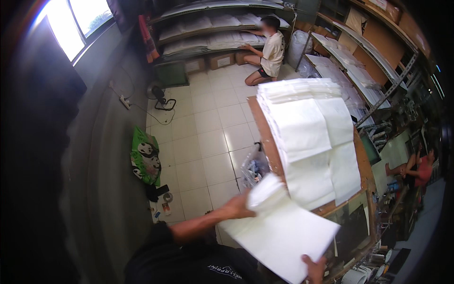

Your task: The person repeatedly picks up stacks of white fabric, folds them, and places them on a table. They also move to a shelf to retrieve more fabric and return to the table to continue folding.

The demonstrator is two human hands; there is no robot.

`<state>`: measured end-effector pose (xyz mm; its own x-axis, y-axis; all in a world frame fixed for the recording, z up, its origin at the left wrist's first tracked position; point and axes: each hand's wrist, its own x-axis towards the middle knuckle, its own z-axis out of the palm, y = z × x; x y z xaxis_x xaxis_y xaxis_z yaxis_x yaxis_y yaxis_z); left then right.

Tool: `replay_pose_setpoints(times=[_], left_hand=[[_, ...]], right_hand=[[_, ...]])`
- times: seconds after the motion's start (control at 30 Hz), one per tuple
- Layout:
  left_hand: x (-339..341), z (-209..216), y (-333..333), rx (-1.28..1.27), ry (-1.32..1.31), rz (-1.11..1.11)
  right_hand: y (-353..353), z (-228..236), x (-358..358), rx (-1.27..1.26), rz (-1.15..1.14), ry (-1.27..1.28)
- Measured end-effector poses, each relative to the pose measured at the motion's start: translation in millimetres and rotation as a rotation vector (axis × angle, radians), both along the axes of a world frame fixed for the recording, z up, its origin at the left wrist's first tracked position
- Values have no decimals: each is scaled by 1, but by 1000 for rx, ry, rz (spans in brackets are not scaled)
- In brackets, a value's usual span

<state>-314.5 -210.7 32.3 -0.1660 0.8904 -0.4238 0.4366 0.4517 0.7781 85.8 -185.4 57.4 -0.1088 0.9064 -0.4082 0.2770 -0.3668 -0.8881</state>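
Note:
A white sheet [288,232], of paper or cloth, hangs in front of me at the near end of the table. My left hand [239,206] is closed on its upper left edge, where the material is bunched and folded over; most of those fingers are hidden behind it. At the lower right corner, my right hand [314,270] grips the sheet's edge, partly cut off by the bottom of the picture. Just beyond lies a thick stack of creased white sheets [312,137] on the brown tabletop [265,128].
A clear plastic bag [254,165] hangs beside the table's left side. A green panda-print bag [145,158] and a small fan [158,92] stand along the left wall. One person [272,52] kneels by the far shelves [208,35]; another [423,168] sits at far right.

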Motion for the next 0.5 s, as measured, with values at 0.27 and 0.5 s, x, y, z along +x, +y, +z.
replay_pose_setpoints(times=[0.27, 0.5], left_hand=[[-184, -163, -209, -469, 105, 222], [-243, -230, -212, -558, 10, 265]], right_hand=[[-29, -133, -259, -530, 568, -220], [44, -127, -411, -620, 924, -634]])
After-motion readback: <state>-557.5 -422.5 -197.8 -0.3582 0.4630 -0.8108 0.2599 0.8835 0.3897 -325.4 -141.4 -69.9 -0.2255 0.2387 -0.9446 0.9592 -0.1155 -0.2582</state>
